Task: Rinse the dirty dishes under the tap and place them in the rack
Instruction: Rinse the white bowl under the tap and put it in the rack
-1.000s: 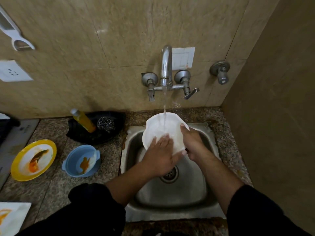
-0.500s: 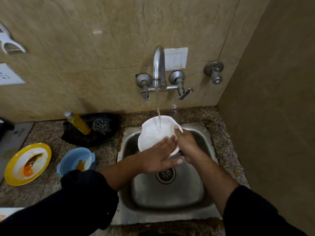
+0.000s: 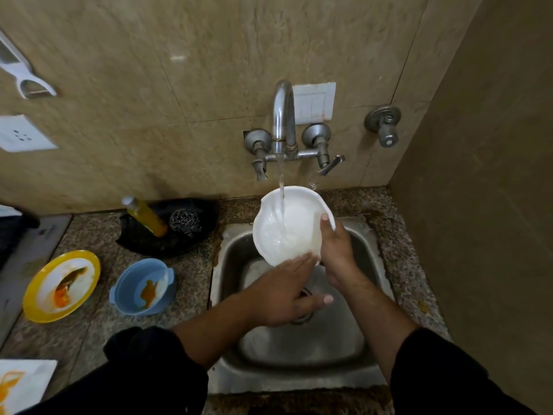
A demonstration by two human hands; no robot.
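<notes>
Running from the tap (image 3: 282, 121), water (image 3: 281, 181) falls into the bowl (image 3: 299, 214); the right hand (image 3: 336, 253) grips its rim, the left hand (image 3: 281, 295), flat, touches its lower edge.

Tilted white bowl (image 3: 299, 226) under tap (image 3: 282, 115) stream

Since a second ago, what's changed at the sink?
The left hand slid down from inside the white bowl to its lower rim. The right hand still grips the rim; the tap still runs; the yellow plate and the blue bowl are unmoved.
</notes>
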